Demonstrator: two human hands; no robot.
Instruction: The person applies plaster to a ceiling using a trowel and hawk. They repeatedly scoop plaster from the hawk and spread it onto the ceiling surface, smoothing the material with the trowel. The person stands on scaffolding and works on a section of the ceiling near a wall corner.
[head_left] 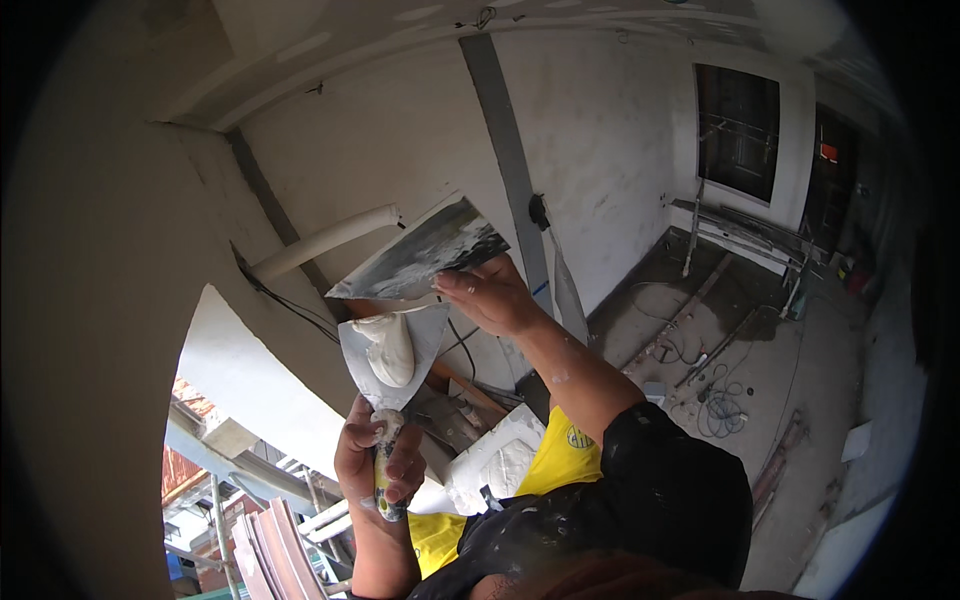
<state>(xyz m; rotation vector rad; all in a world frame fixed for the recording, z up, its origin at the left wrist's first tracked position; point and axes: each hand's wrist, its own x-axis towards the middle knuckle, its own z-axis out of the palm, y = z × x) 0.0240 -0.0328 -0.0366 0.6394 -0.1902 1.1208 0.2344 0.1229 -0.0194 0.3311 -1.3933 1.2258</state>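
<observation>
My left hand is closed round the worn handle of a putty knife, its wide blade pointing up. A thick lump of white putty lies on that blade. Just above it, my right hand pinches the lower right edge of a broad flat metal scraper blade, tilted, its grey face smeared with white. The two blades are close together; whether they touch I cannot tell. Below the hands is a white-smeared sack or board, partly hidden by my body.
A white pipe sticks out near the left wall, black cables hanging by it. To the lower left is an opening onto scaffolding. Coiled hose and long bars lie on the floor at right; a metal frame stands below the dark window.
</observation>
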